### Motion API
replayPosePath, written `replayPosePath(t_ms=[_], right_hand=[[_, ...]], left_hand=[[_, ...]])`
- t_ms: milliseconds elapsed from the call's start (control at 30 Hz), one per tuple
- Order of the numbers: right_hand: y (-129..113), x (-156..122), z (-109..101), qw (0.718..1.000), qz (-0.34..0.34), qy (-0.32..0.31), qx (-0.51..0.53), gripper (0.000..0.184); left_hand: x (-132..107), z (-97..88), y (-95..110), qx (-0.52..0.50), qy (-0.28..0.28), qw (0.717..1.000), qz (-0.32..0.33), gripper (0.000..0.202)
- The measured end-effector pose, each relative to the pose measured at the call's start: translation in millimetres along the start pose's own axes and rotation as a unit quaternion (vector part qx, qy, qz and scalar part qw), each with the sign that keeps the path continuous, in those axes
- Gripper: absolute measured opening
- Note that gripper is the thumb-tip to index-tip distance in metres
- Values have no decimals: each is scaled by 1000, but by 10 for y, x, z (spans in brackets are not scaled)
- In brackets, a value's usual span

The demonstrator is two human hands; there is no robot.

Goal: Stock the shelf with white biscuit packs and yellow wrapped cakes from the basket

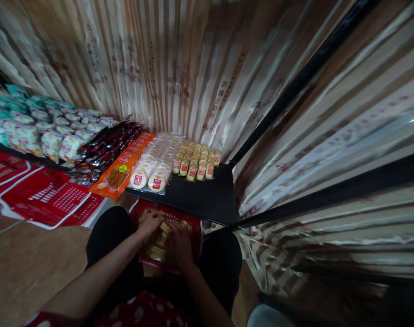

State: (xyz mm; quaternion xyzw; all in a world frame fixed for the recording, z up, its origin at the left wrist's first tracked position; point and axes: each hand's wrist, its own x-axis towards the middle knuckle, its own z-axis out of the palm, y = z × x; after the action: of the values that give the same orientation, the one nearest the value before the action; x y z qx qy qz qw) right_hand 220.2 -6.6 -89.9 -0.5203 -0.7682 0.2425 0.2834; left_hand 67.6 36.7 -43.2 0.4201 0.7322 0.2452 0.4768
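Note:
A red bag (pixel 197 222) full of small yellow-wrapped snack packets (pixel 155 252) lies between my knees, its mouth open. My left hand (pixel 151 223) is at the left of the packets, fingers bent round some of them. Opposite it, my right hand (pixel 180 244) reaches in from the right, its fingers curled on packets too. The dim light hides the fingertips. Just beyond the bag, similar small yellow packets (pixel 192 170) stand in tidy rows on a black shelf (pixel 207 195).
Left of the rows are clear-wrapped round crackers (pixel 156 178), an orange snack bag (pixel 116 178), dark shiny packets (pixel 105 147) and white-and-green packets (pixel 30 129). Red printed sheets (pixel 50 195) hang below. Black bars (pixel 295 86) and striped plastic sheeting (pixel 179 59) border the shelf.

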Motion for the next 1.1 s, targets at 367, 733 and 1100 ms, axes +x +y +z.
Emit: replayPosePath(t_ms=[367,733,1100], right_hand=[[-80,104,-670,964,142,88,206,36],[-14,330,-927,895,223,118,368,37],[236,622,-1256,914,196,132,331,41]], left_hand=[[-238,37,499,-360,-161,918,-39,17],[-186,237,608,-228,-143,962,53,49],[-42,480,782,-240,-121,954,133,42]])
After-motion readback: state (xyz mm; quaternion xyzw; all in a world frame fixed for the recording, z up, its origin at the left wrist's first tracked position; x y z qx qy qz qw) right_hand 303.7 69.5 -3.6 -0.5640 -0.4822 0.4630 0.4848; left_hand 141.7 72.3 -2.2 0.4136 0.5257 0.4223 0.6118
